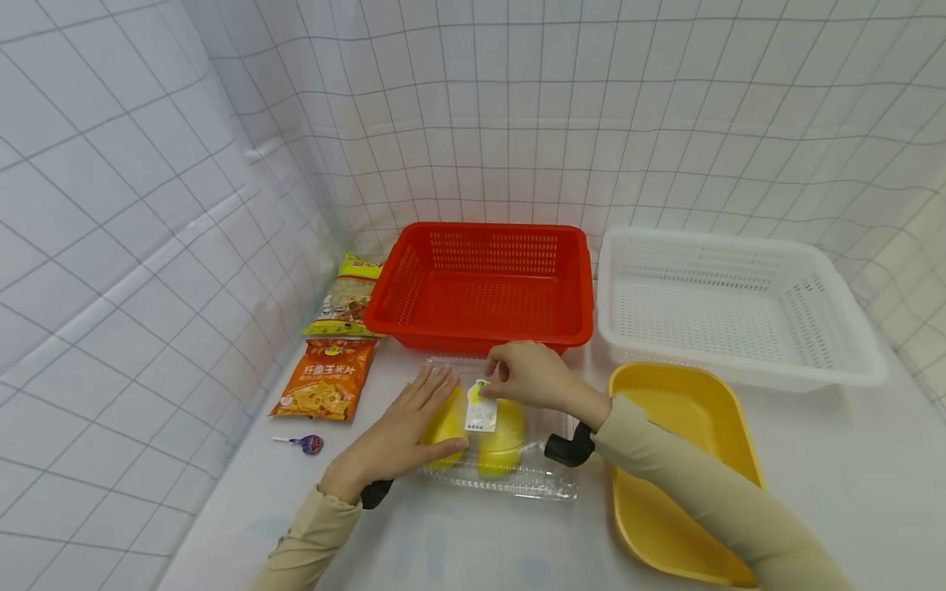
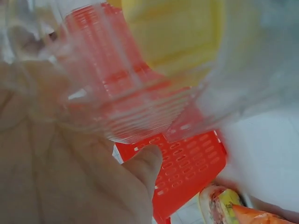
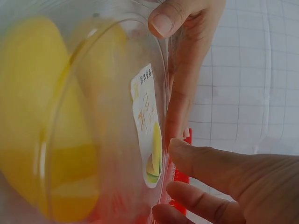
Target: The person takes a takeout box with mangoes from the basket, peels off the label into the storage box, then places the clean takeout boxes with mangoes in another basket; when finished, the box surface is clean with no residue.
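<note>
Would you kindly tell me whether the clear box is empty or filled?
The clear box is not empty: two yellow fruits show through its plastic.

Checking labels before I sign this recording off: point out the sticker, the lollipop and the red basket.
sticker (image 1: 481, 416), head view, on its white area
lollipop (image 1: 313, 444), head view, on its round head
red basket (image 1: 488, 299), head view, on its bare floor

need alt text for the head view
A person's left hand touches a clear plastic box of yellow fruit; the right hand is at its label. Behind are a red basket and white basket, with a yellow tray right, snack packets and a lollipop left.
</note>
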`<state>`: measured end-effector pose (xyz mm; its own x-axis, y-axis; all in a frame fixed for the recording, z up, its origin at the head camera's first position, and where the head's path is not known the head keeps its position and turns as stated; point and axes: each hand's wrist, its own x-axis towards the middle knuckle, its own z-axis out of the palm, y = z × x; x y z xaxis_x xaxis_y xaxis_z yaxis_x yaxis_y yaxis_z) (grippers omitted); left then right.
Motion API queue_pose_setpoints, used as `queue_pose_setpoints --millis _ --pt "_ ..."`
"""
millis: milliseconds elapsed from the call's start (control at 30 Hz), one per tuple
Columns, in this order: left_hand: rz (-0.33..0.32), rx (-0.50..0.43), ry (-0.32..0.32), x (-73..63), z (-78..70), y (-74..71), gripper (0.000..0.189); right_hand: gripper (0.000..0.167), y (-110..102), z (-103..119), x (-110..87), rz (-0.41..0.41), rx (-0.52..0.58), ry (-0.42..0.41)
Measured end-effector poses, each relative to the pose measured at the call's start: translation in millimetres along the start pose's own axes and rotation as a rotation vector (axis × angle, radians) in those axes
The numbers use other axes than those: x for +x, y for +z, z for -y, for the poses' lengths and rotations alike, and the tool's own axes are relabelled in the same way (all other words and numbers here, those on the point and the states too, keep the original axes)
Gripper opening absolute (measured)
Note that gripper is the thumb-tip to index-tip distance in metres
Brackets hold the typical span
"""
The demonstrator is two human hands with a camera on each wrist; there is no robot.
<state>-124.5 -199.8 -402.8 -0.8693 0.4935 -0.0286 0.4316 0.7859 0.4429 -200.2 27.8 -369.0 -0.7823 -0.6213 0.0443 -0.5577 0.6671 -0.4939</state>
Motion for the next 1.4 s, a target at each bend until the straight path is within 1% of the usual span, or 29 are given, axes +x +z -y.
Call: queue_pose_setpoints --millis 167,367,533,633,767,867,933,1033,1133,1267,1400 --pt "-0.012 -0.015 0.004 1.4 0.3 2.4 0.089 0.025 1.6 3.0 2.8 0.013 -0.029 0.038" --pt "-0.014 -0.024 -0.015 1.9 -0.8 3.7 0.090 0.031 1.6 6.0 4.4 0.064 -0.053 0.091" --pt "-0.027 0.009 -0.033 -1.6 -4.8 3.0 0.088 0.030 3.5 7.5 5.5 0.106 -0.042 0.085" --pt "-0.038 0.025 -0.054 -4.0 -8.2 2.4 0.086 0.027 5.3 7.8 6.2 0.115 -0.041 0.071" --pt "-0.053 0.050 -0.086 -5.8 -11.3 3.5 0.084 0.025 6.2 8.0 6.4 0.111 -0.044 0.058" --pt "-0.069 0.048 -0.094 -6.3 -10.7 5.6 0.083 0.023 6.4 7.8 6.1 0.110 -0.046 0.058" --pt "-0.078 0.019 -0.093 -6.1 -9.3 7.3 0.083 0.021 6.6 7.8 5.8 0.111 -0.044 0.061" --pt "-0.098 -0.049 -0.089 -5.5 -7.2 10.2 0.083 0.018 6.4 8.0 4.8 0.114 -0.039 0.064" --pt "-0.131 -0.094 -0.082 -4.7 -6.2 13.2 0.083 0.018 6.2 8.2 4.4 0.110 -0.043 0.063" --pt "-0.170 -0.088 -0.080 -3.9 -5.5 16.7 0.082 0.022 6.9 8.2 3.1 0.093 -0.040 0.052" --pt "-0.196 -0.070 -0.091 -4.3 -5.3 18.9 0.081 0.023 8.5 9.0 0.7 0.042 -0.047 0.020"
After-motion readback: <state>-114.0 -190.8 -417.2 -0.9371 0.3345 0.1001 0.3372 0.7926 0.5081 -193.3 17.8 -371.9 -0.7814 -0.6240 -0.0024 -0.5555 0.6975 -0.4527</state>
